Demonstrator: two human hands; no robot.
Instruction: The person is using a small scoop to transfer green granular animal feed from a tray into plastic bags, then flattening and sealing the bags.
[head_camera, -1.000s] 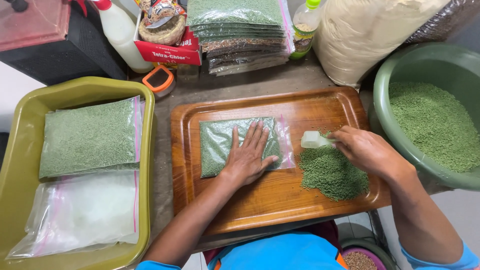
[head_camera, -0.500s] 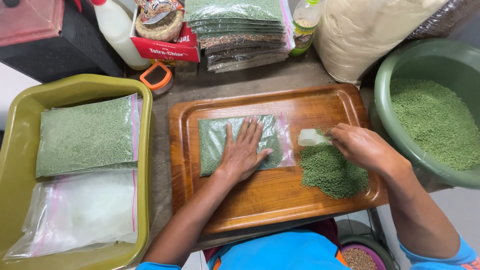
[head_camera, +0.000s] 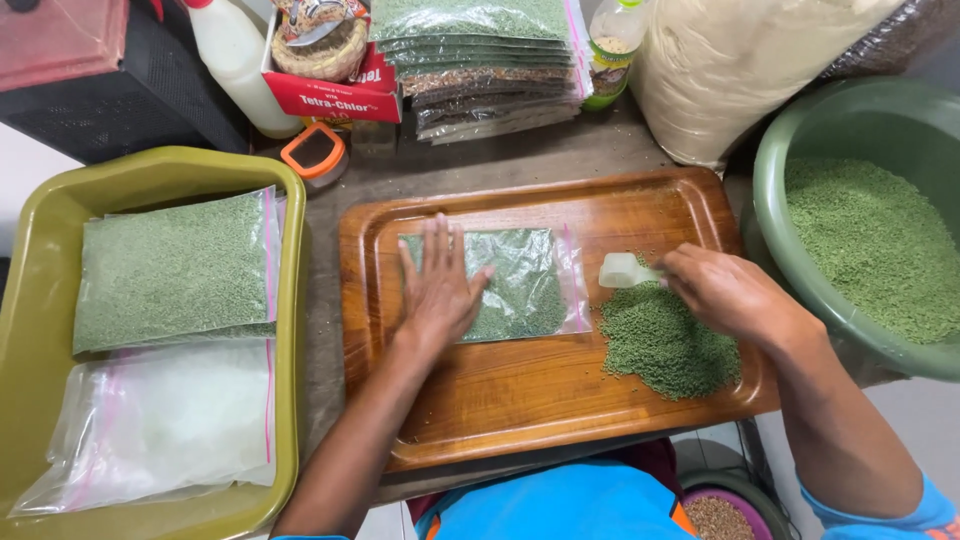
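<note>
Our left hand (head_camera: 440, 290) lies flat, fingers spread, pressing on a clear zip bag (head_camera: 520, 280) partly filled with green pellets, which rests at the middle of the wooden tray (head_camera: 520, 410). Our right hand (head_camera: 735, 295) is closed around the handle of a small white scoop (head_camera: 622, 270), whose bowl points left toward the bag's open, pink-edged side. Just near of the scoop, touching the right hand, a loose pile (head_camera: 665, 345) of the same pellets sits on the tray's right half.

We judge this to be the filling step: the bag is held down and part full, the scoop sits between pile and bag mouth. The next move, as we read it, calls for keeping the mouth open and steady while the scoop goes in level, so pellets do not scatter over the tray.

Further out, a green basin (head_camera: 780, 240) of pellets stands to the right, touching the tray's corner. On the left, an olive tub (head_camera: 290, 330) holds one filled bag (head_camera: 170, 270) and, nearer, empty bags (head_camera: 160, 420). Far across the bench (head_camera: 480, 165) lie stacked bags (head_camera: 480, 50), a white bottle (head_camera: 235, 65) and a large sack (head_camera: 730, 70).
</note>
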